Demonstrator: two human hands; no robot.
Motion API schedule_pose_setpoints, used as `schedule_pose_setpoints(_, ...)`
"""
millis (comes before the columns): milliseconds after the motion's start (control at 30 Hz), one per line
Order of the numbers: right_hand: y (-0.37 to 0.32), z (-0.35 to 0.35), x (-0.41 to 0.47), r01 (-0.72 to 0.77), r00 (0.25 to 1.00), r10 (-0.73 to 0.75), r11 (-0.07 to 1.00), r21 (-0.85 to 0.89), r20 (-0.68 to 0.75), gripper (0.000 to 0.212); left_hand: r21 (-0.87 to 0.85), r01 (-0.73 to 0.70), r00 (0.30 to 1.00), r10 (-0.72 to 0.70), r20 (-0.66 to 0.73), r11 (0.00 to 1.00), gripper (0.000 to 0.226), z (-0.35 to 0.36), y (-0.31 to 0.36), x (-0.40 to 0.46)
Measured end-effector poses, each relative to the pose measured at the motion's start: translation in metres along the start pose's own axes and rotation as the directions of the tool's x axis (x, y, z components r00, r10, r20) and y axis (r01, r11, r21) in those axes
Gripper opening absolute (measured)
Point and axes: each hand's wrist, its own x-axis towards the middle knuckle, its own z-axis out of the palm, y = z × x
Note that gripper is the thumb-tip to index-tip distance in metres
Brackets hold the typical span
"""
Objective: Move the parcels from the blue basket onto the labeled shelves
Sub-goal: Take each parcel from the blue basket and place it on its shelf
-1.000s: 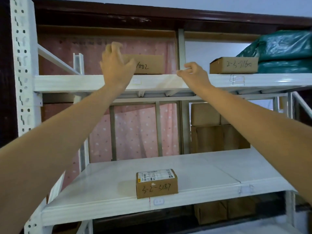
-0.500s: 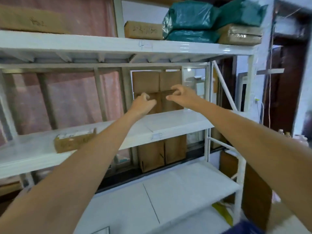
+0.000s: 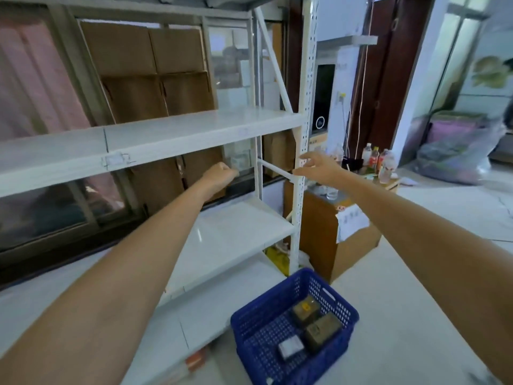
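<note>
White metal shelves (image 3: 177, 134) fill the left of your view, with flattened cardboard (image 3: 144, 70) propped behind them and a pale tiled floor to the right. Your left hand (image 3: 220, 175) is curled into a loose fist in the air below the middle shelf, holding nothing. Your right hand (image 3: 319, 166) is spread open, fingers splayed, empty, just in front of the rack's perforated upright (image 3: 304, 151). Half a second ago both hands were raised at the middle shelf; now your view has swung down and right, and the whole blue basket (image 3: 294, 326) has come into sight. It sits on the floor below your hands, holding two brown parcels (image 3: 315, 322) and a small white parcel (image 3: 291, 348).
</note>
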Motion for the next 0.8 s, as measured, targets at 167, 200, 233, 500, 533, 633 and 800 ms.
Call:
schedule_pose_setpoints(167, 0.087, 0.001, 0.027, -0.084, 0.996, 0.084, 0.992, -0.099, -0.001, 0.06, -0.029, 0.061, 0.997, -0.06, 0.053, 0.998, 0.032, 0.074, -0.005, 0.049)
schedule_pose_setpoints(200, 0.102, 0.001, 0.034, -0.101, 0.994, 0.104, 0.987, -0.124, 0.016, 0.06, -0.033, 0.077, 0.995, -0.074, 0.068, 0.997, 0.033, 0.089, -0.005, 0.06)
schedule_pose_setpoints(233, 0.118, 0.002, 0.041, -0.118, 0.992, 0.124, 0.983, -0.14, 0.038, 0.06, -0.036, 0.096, 0.992, -0.093, 0.085, 0.995, 0.034, 0.103, -0.005, 0.072)
schedule_pose_setpoints(500, 0.23, 0.029, 0.118, -0.248, 0.959, 0.263, 0.959, -0.138, 0.102, 0.056, 0.053, 0.195, 0.962, -0.202, 0.183, 0.979, 0.044, 0.212, -0.038, 0.156)
schedule_pose_setpoints(533, 0.242, 0.037, 0.126, -0.254, 0.954, 0.272, 0.957, -0.139, 0.124, 0.054, 0.057, 0.209, 0.957, -0.216, 0.193, 0.976, 0.039, 0.222, -0.044, 0.163)
schedule_pose_setpoints(633, 0.278, 0.06, 0.146, -0.282, 0.932, 0.306, 0.948, -0.146, 0.194, 0.05, 0.055, 0.28, 0.931, -0.285, 0.228, 0.959, 0.035, 0.247, -0.062, 0.177)
schedule_pose_setpoints(800, 0.33, 0.092, 0.185, -0.259, 0.894, 0.3, 0.952, -0.162, 0.332, 0.045, 0.053, 0.386, 0.89, -0.387, 0.242, 0.921, 0.035, 0.287, -0.09, 0.182)
